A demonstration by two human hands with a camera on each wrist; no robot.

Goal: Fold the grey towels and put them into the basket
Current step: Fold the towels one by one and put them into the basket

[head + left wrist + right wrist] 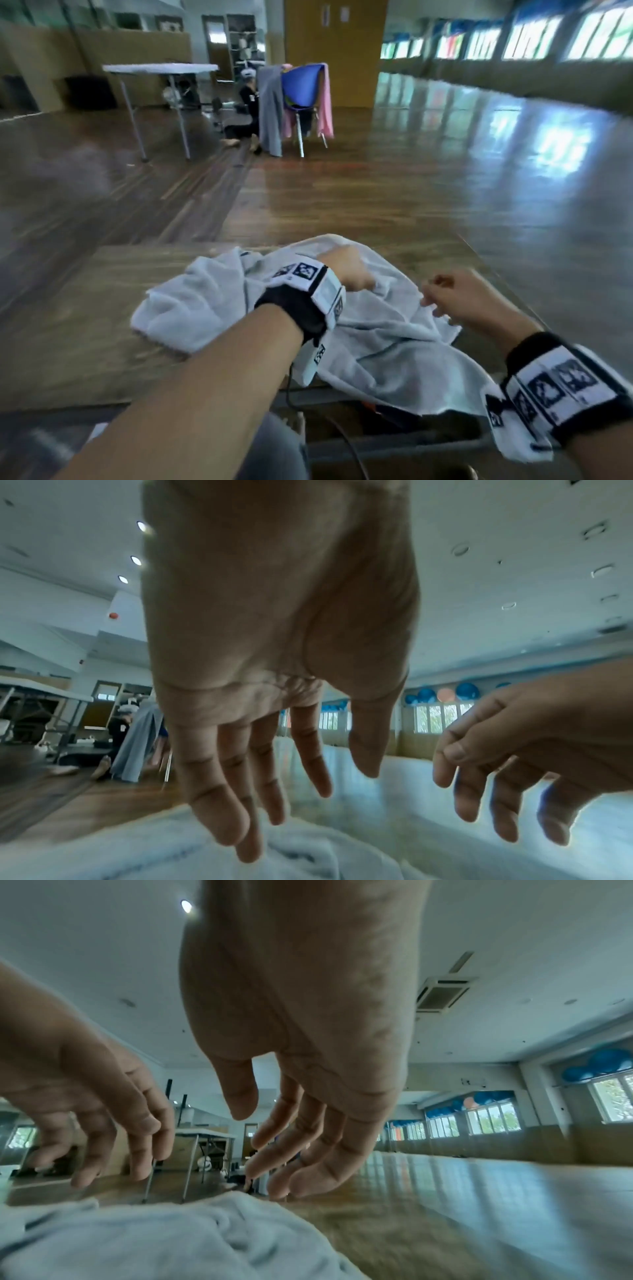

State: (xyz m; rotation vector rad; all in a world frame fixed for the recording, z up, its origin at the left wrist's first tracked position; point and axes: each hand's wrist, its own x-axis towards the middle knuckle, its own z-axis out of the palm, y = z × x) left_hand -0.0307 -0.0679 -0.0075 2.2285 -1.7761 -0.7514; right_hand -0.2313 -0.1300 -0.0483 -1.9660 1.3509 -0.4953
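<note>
Right hand: the person's right hand hovers just above the near right part of the cloth, fingers loosely curled and hanging down; it grasps nothing, and looks poised to catch an edge.
Left hand: the left hand is further in, low over the middle of the cloth; the wrist view shows its fingers straight and spread, released, with nothing held. Whether the tips touch the fabric I cannot tell.
Towel: the crumpled light grey terry towel lies in a heap on the wooden tabletop, unfolded, one end hanging over the near edge toward the person. Judged from this, folding has not begun and the hands are placed to find corners and spread it flat.
Basket: none is visible in any view, so where the towel must go cannot be told.
Floor: polished wooden floor stretches beyond the table.
Far chair: a blue plastic chair stands well apart, with a long grey cloth and a pink cloth draped over it, probably waiting their turn.
Far table: a white folding table is to its left, and a person crouches between them.
</note>
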